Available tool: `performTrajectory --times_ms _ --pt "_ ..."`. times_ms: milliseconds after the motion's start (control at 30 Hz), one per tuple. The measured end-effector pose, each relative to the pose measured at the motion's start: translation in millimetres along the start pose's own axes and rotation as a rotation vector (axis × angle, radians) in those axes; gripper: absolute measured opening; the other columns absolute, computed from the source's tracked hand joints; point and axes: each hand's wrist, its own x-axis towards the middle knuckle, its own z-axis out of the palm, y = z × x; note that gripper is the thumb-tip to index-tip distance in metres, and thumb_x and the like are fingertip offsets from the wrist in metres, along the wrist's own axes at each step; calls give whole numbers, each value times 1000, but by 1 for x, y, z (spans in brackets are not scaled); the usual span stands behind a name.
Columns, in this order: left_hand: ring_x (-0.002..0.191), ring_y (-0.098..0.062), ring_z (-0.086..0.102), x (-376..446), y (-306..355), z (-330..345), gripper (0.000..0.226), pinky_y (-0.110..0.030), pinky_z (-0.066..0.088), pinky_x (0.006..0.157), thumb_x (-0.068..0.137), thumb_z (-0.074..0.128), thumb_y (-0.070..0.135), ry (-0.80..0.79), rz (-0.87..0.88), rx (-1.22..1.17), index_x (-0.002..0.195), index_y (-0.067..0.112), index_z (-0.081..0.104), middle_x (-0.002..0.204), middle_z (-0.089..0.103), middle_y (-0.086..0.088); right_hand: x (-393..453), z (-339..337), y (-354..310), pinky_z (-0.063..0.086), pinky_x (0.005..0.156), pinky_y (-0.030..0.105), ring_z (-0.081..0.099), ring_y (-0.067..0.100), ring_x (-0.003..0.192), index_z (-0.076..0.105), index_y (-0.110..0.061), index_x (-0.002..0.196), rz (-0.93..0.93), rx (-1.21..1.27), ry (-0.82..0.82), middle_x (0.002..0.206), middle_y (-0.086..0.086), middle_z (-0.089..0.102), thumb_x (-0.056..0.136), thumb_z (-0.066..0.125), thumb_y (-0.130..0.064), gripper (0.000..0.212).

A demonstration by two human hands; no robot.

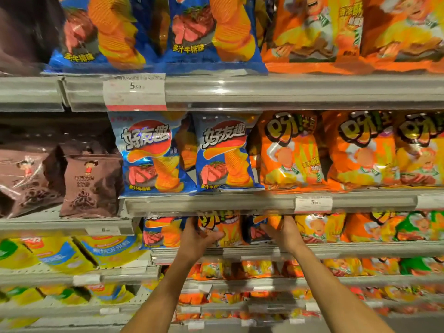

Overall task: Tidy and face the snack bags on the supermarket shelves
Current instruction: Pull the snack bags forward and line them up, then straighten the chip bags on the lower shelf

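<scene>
On the third shelf down, an orange snack bag [228,227] stands among blue chip bags. My left hand [197,236] grips its left side, thumb across the front. My right hand [283,231] holds a blue chip bag [255,230] just to the right, fingers curled round its edge. Another blue chip bag [161,231] stands to the left of both. The tops of these bags are hidden behind the shelf rail [216,203] above.
Blue steak-flavour bags [153,155] and orange bags [293,152] fill the shelf above. Brown bags [91,186] sit at the left, yellow bags [60,253] below them. More orange and green bags [418,227] run to the right. Price tags [313,204] hang on the rails.
</scene>
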Motion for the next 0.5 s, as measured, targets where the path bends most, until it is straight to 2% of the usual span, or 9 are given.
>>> performTrajectory --times_ms 67,133,200,267,300,333,400,500 --pt "76 -22 74 7 -10 6 69 -30 59 68 67 90 7 -15 -43 5 123 11 49 83 73 -10 12 1 9 55 83 35 70 17 97 72 -30 102 45 -8 -89 99 -7 74 84 82 -15 25" --pt "66 -16 70 14 -18 10 70 -24 57 65 64 92 7 -19 -73 20 121 11 51 71 71 -1 23 2 20 57 87 46 71 26 98 74 -15 107 105 -8 -126 102 6 76 84 83 -19 24" --pt "64 -14 66 20 -22 12 74 -23 56 64 61 94 10 -7 -99 14 121 9 51 76 70 -2 30 2 25 60 83 40 72 23 93 72 -13 104 150 36 -151 99 8 76 83 84 -17 24" --pt "73 -12 69 23 -24 12 79 -22 56 67 60 96 14 -4 -83 17 126 11 51 98 69 -10 36 3 28 60 87 33 71 21 97 71 -6 107 189 179 -165 105 13 75 83 81 -3 26" --pt "77 -13 69 24 -24 13 82 -23 56 69 61 96 15 -9 -77 15 129 12 51 105 68 -12 38 5 29 60 88 32 72 17 97 70 -5 109 180 219 -171 106 11 76 83 79 1 28" --pt "77 -13 69 24 -24 13 85 -23 56 71 60 96 15 -15 -84 0 131 13 49 106 68 -12 38 7 30 60 81 25 73 10 93 71 -10 107 159 215 -169 101 1 79 83 80 -1 27" --pt "72 -11 69 24 -22 15 88 -27 56 72 57 95 18 -3 -114 -32 132 14 48 97 71 -8 30 9 28 55 65 12 73 0 82 73 -24 95 148 240 -149 85 -16 78 81 85 -12 22" --pt "68 -13 70 22 -17 14 81 -29 58 69 53 95 29 30 -104 2 120 10 54 83 74 -2 21 11 28 50 55 7 71 -6 69 73 -26 91 118 281 -45 75 -21 75 77 89 -16 23"
